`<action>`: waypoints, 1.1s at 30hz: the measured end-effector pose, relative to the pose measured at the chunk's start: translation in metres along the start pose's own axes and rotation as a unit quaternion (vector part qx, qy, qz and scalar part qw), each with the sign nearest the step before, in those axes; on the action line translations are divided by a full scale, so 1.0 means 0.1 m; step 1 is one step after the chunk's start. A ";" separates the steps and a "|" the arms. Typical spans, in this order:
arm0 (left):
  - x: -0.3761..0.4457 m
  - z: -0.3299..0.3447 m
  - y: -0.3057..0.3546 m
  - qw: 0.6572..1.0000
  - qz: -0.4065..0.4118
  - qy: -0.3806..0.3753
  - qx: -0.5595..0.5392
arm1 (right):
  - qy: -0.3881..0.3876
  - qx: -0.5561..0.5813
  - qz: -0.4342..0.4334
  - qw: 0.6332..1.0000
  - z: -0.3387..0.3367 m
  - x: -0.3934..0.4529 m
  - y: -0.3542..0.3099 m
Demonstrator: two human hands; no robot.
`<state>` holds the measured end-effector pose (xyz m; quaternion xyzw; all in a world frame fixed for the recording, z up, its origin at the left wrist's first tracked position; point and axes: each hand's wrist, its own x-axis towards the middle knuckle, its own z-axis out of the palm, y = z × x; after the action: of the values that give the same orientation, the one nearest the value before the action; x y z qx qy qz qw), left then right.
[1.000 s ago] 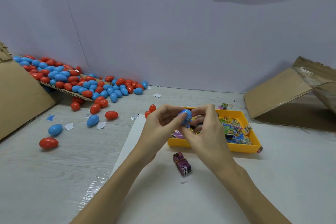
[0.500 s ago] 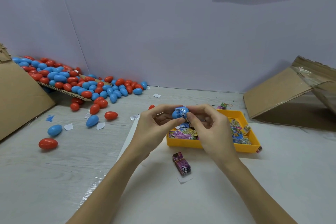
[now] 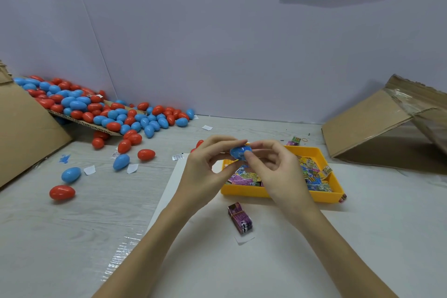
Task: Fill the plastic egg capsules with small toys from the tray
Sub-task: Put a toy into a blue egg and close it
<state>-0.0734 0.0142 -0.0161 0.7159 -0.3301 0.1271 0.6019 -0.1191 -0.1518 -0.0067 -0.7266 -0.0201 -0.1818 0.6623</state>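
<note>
Right now we hold one blue egg capsule (image 3: pixel 240 152) pinched between both hands, just above the far left corner of the yellow tray (image 3: pixel 285 195). Its long axis runs roughly side to side, so each end faces one hand: our left hand (image 3: pixel 205 167) pinches the left end with thumb and fingertips, our right hand (image 3: pixel 275 169) pinches the right end, thumb across the front. Both hands sit equally close to it. We judge the next move turns on that axis, pressing or pulling the halves along it. Whether the seam is fully closed we cannot tell. Small toys (image 3: pixel 312 176) fill the tray; a purple packet (image 3: pixel 240 218) lies just nearer us than the tray.
</note>
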 end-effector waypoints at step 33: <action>0.04 -0.08 0.03 0.970 -0.203 0.035 -0.126 | 0.250 0.354 0.002 0.901 -1.23 0.79 -0.40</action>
<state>-0.0707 0.0203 -0.0090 0.6815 -0.1702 -0.0158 0.7116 -0.0857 -0.2830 0.0615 -0.3745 0.0845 -0.3377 0.8594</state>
